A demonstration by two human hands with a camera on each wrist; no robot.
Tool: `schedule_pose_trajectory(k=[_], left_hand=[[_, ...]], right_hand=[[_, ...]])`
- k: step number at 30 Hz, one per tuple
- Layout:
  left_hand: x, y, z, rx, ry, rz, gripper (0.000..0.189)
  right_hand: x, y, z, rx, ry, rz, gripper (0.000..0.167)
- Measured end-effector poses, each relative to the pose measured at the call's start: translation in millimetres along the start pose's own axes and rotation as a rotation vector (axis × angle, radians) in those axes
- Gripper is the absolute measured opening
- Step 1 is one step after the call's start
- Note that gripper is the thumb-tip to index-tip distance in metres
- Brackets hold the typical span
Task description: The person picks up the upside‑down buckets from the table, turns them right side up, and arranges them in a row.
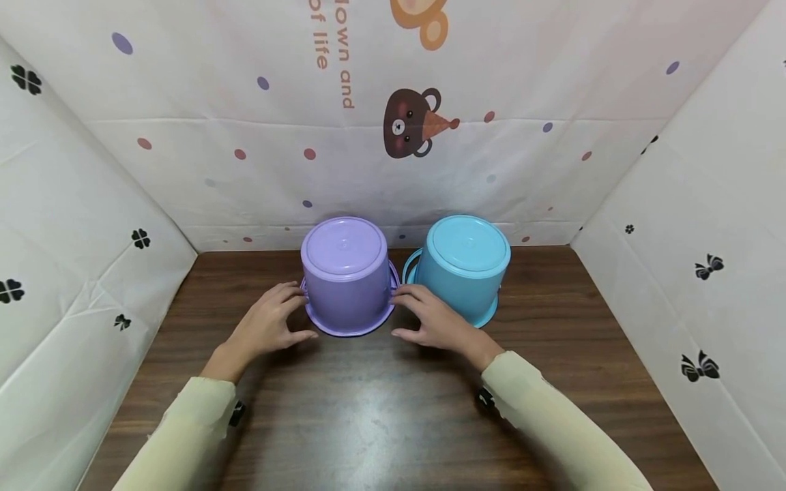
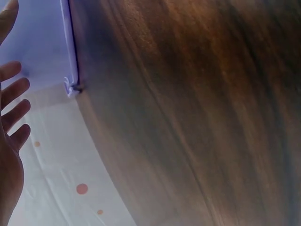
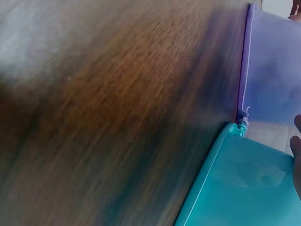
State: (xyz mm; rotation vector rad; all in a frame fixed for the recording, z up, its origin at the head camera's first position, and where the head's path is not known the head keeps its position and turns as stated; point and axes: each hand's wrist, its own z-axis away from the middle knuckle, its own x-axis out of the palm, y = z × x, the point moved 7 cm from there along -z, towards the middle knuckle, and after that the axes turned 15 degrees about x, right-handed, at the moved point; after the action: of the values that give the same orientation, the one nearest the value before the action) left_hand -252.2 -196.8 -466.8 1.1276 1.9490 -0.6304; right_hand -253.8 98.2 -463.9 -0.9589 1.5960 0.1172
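Observation:
A purple bucket (image 1: 346, 293) stands upside down on the table, its rim against the wood. Beside it on the right, a light blue bucket (image 1: 467, 266) is also upturned, its handle (image 1: 410, 262) sticking out toward the purple one. My left hand (image 1: 270, 320) is at the purple bucket's left side, thumb spread from the fingers; the left wrist view shows the fingers (image 2: 16, 89) spread beside its wall. On the other side, my right hand (image 1: 436, 317) has its fingertips near the purple rim and overlaps the blue bucket's lower front in the head view.
The dark wooden table (image 1: 368, 423) is bounded by a printed white backdrop (image 1: 344, 164) right behind the buckets. White side sheets slope along its left (image 1: 80, 273) and right (image 1: 669, 286) edges. In the right wrist view the two bucket rims meet closely.

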Motion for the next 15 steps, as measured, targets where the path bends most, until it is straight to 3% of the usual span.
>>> schedule_pose_trajectory(k=[9, 15], left_hand=[[12.0, -8.4, 1.2, -0.027, -0.103, -0.002, 0.071], [17.6, -11.9, 3.4, -0.013, -0.126, 0.001, 0.068]], right_hand=[[21.2, 3.8, -11.2, 0.023, -0.067, 0.119, 0.048], [30.1, 6.5, -15.5, 0.051, -0.111, 0.122, 0.047]])
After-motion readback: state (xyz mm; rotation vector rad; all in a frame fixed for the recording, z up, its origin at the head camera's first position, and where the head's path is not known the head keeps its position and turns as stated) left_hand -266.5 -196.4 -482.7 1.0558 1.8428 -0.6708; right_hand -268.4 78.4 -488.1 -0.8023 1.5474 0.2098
